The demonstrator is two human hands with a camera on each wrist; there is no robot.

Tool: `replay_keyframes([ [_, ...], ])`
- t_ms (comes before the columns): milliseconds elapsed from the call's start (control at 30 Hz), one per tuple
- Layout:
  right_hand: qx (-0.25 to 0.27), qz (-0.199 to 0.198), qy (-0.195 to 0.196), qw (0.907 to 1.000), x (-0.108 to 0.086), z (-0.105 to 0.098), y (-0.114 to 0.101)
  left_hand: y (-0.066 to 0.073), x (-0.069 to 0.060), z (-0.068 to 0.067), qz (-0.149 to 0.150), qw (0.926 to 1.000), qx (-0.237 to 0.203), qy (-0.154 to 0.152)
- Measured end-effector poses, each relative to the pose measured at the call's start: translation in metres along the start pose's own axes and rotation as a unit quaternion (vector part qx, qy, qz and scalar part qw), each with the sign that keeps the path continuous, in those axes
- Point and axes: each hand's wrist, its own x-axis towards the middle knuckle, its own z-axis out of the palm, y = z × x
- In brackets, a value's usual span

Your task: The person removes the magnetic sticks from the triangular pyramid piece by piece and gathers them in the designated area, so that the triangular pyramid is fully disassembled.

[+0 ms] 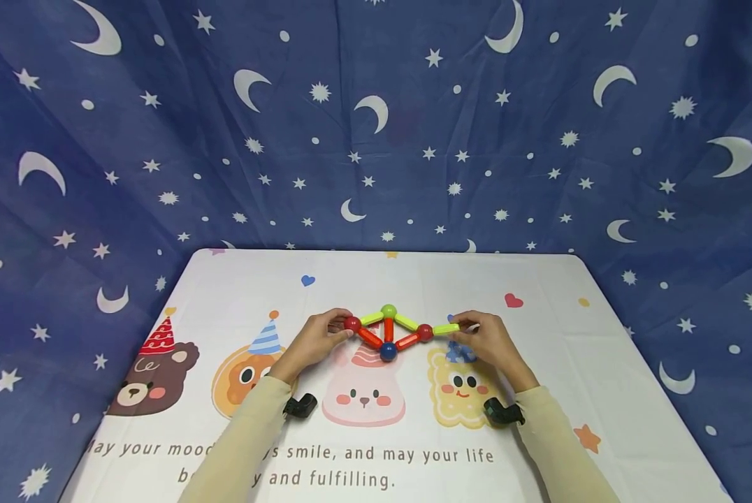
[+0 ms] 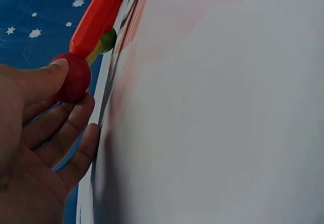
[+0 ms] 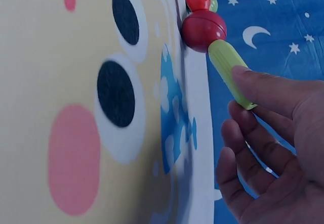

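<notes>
The left hand pinches a red ball at the left corner of a diamond of rods and balls. A green ball forms its far corner, a blue ball its near one, with a red rod between them. From the right red ball a yellow-green rod sticks out, its free end pinched by the right hand. In the left wrist view the thumb lies on the red ball; in the right wrist view thumb and fingers hold the yellow-green rod.
A white cloth printed with cartoon figures, hearts and lettering covers the table. Behind and beside it hangs a blue curtain with moons and stars. Dark devices sit at both wrists.
</notes>
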Motion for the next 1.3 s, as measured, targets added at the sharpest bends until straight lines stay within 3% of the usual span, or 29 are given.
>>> replay_keyframes([
  [267,-0.028,0.035,-0.002,0.999,0.002,-0.001,0.011,0.001,0.003,0.004,0.002,0.9991,0.043,-0.006],
  [567,-0.036,0.046,-0.012,0.9982,0.002,-0.006,0.024,0.004,0.007,0.011,0.025,0.9967,0.077,-0.008],
  [867,-0.041,0.083,-0.026,0.9954,0.004,-0.005,0.029,0.007,0.008,0.015,0.009,0.9968,0.079,-0.009],
  [1033,-0.024,0.053,-0.012,0.9982,0.0,-0.005,0.019,0.007,0.006,0.014,0.005,0.9971,0.075,-0.011],
  [1300,-0.017,-0.005,-0.008,0.9998,-0.001,0.003,-0.027,0.007,0.004,0.015,0.013,0.9976,0.066,-0.014],
])
